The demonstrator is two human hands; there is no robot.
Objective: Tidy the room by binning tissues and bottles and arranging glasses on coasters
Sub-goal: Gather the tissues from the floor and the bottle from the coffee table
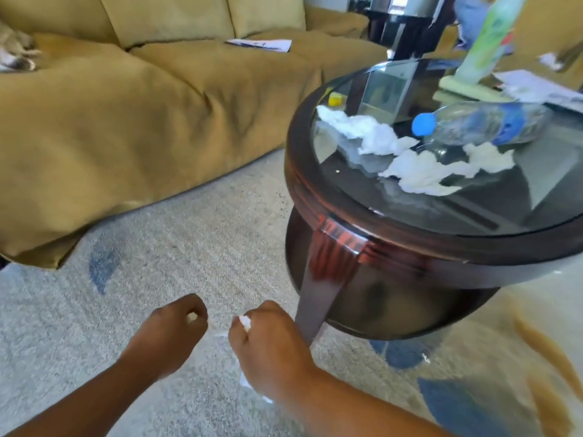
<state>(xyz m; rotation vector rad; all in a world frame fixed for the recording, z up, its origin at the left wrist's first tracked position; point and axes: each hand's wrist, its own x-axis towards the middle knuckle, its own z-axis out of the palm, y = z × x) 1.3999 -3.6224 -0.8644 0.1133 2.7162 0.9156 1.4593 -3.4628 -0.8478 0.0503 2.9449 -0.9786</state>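
My left hand (172, 329) is closed low over the carpet with a bit of white tissue showing between its fingers. My right hand (271, 345) is closed on a crumpled white tissue (245, 323), with more white paper peeking out under the wrist. Two crumpled tissues lie on the round glass-topped table (315, 197): one (362, 130) near its left side, another (441, 170) nearer the front. An empty clear plastic bottle with a blue cap (479, 123) lies on its side behind them.
A mustard sofa (142, 99) fills the left and back, with a leaflet (260, 45) on its seat. A green bottle (485, 39) and papers (536, 86) sit at the table's far side. A small yellow object (335, 99) is near the table's left rim. Patterned carpet covers the floor.
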